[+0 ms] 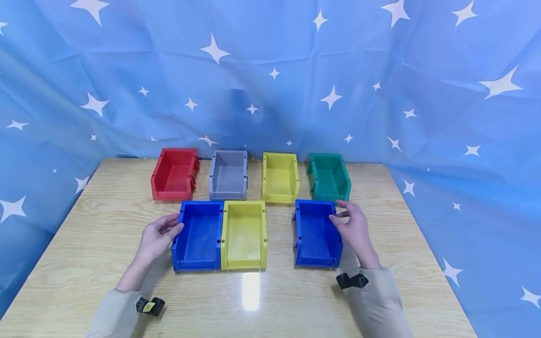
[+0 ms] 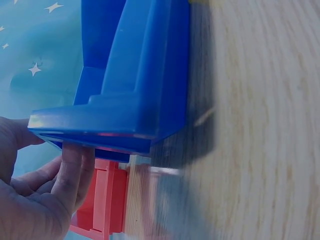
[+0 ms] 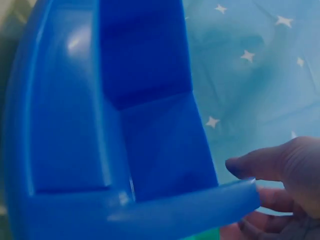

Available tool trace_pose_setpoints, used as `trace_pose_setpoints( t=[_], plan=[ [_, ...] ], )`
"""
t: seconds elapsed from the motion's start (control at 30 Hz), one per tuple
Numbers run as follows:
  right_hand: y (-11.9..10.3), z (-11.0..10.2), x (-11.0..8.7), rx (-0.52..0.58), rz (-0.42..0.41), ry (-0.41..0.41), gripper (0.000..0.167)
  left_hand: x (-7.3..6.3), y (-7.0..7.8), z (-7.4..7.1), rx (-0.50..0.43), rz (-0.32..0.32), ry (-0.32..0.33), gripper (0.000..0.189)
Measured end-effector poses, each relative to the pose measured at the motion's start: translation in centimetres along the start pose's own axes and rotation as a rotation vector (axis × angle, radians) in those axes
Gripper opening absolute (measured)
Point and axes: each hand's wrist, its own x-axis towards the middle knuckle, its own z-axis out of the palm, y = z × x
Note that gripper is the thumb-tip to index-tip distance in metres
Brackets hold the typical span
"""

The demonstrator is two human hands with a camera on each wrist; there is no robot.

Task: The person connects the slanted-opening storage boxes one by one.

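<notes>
In the head view, a blue storage bin (image 1: 198, 237) stands at the front left, its right wall against a yellow bin (image 1: 243, 234). My left hand (image 1: 158, 237) grips the blue bin's left wall. In the left wrist view its fingers (image 2: 72, 172) lie along the outside of that wall, and the thumb reaches to the rim. A second blue bin (image 1: 317, 237) stands apart to the right. My right hand (image 1: 352, 225) holds its right wall, the thumb (image 3: 260, 162) over the rim and the other fingers behind the wall, partly hidden.
Behind stands a row of bins: red (image 1: 174, 176), grey (image 1: 228, 173), yellow (image 1: 280, 177) and green (image 1: 330, 177). A gap of bare wooden table (image 1: 279, 239) separates the front yellow bin from the right blue one. A blue star-patterned curtain (image 1: 270, 94) hangs behind the table.
</notes>
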Motion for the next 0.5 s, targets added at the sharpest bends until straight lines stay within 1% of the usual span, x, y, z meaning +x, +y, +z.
trace_pose_setpoints(
  t=[0.13,0.27,0.37,0.5],
  plan=[
    [0.35,0.15,-0.12,0.005,0.067,-0.026,0.035,-0.06,-0.10,0.04,0.000,-0.007,-0.002,0.048],
    [0.37,0.26,-0.12,0.011,0.128,-0.043,0.035,-0.02,-0.25,0.11,-0.003,-0.008,0.003,0.050],
    [0.39,0.32,-0.07,0.011,0.150,-0.039,0.036,-0.02,-0.38,0.25,-0.005,-0.017,0.024,0.050],
    [0.47,0.39,0.01,0.011,0.158,-0.021,0.034,0.03,-0.55,0.30,-0.006,-0.001,0.024,0.051]
  ],
)
